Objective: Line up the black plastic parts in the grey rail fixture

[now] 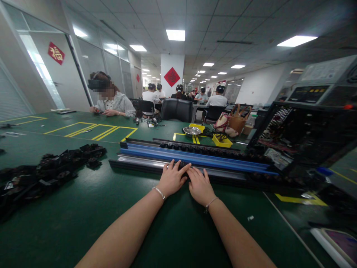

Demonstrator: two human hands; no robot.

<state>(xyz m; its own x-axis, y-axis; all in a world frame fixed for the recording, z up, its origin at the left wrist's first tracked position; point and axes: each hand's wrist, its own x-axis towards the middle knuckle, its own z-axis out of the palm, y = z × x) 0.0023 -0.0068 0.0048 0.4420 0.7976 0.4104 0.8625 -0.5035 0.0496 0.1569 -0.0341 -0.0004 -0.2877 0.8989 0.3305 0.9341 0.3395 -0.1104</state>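
Observation:
Both hands rest side by side on the front one of several long rails lying across the green table (156, 223). My left hand (173, 178) has its fingers spread over the silver-and-black rail (139, 162), around a small dark part that its fingers partly hide. My right hand (200, 184) touches the same rail just to the right, fingers bent and somewhat apart, its fingertips near the left index finger. Nothing shows clearly held in either hand. Behind them lies a blue rail (150, 151), and small black parts sit in a row along the rail beyond.
A heap of black parts (55, 171) lies at the left. Beyond the rails are a metal bowl (192, 130) and a yellow tray (222, 141). An open computer case (312, 130) stands at the right, with a phone (340, 242) nearer. A person (114, 102) sits across the table.

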